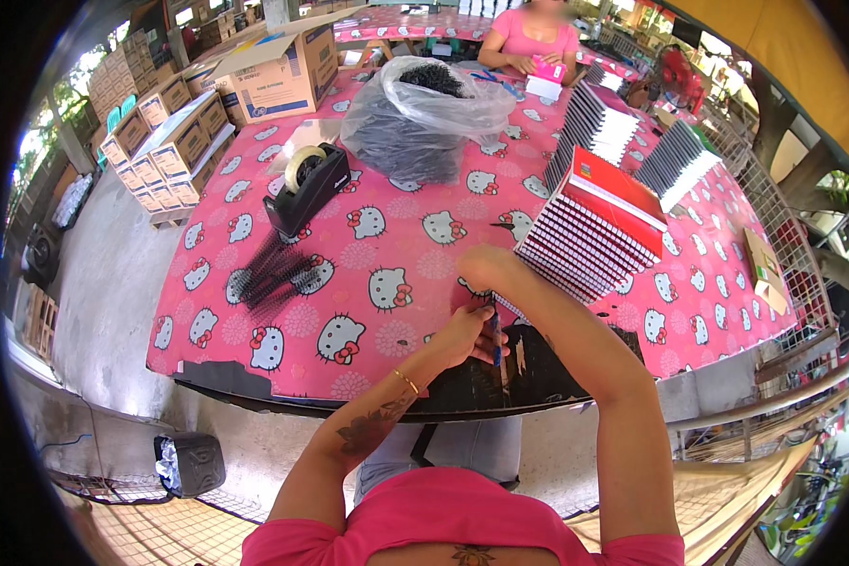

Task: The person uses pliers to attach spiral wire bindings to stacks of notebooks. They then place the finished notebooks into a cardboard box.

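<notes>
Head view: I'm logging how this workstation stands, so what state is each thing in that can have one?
Left hand: fingers curled at a slim blue tool; exact grip unclear
Right hand: bent at the wrist; fingers hidden
Plastic bag: open at the top, full of black coils
Tape dispenser: upright, loaded with a roll
Red notebooks: closed, stacked
Cardboard box: flaps open

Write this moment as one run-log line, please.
Left hand: gripping slim blue object | Right hand: near red notebooks | Table: tape dispenser, black coils
</notes>
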Demonstrator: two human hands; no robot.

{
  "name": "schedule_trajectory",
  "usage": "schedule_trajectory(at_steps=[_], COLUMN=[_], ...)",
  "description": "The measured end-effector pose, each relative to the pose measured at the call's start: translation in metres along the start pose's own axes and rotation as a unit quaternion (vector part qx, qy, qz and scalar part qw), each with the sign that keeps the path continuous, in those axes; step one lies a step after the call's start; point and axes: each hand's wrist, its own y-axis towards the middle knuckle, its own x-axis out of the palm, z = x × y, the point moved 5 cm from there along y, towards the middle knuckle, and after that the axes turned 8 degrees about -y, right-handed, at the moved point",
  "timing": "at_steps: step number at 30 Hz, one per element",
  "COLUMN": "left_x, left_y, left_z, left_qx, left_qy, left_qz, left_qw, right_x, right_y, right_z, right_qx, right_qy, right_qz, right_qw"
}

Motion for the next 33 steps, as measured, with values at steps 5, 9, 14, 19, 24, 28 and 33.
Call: schedule_trajectory(at_steps=[5,9,14,19,24,28,33], left_x=[-0.002,0.0,-0.002,-0.001,0.003,0.001,0.001], left_y=[0.009,0.007,0.014,0.009,-0.002,0.006,0.013], left_z=[-0.005,-0.003,-0.003,-0.002,0.0,0.0,-0.001], left_qx=[0.0,0.008,0.036,0.016,-0.026,-0.008,-0.007], left_qy=[-0.008,-0.005,0.016,0.006,-0.035,-0.04,-0.024], left_qz=[-0.003,0.006,0.039,0.022,0.017,0.016,0.012], left_qw=[1.0,1.0,0.998,1.0,0.999,0.999,1.0], right_x=[-0.005,0.003,-0.003,-0.002,-0.001,0.001,0.007], right_y=[0.01,0.01,-0.004,-0.004,-0.005,-0.002,0.002], right_z=[-0.001,0.001,-0.006,-0.002,-0.005,-0.005,-0.007], right_qx=[-0.036,0.0,0.045,0.058,0.032,0.042,0.015], right_qy=[0.066,0.042,0.027,0.038,0.028,0.033,0.015], right_qz=[0.08,0.057,0.034,0.012,0.005,-0.013,0.052], right_qw=[0.994,0.998,0.998,0.998,0.999,0.998,0.998])
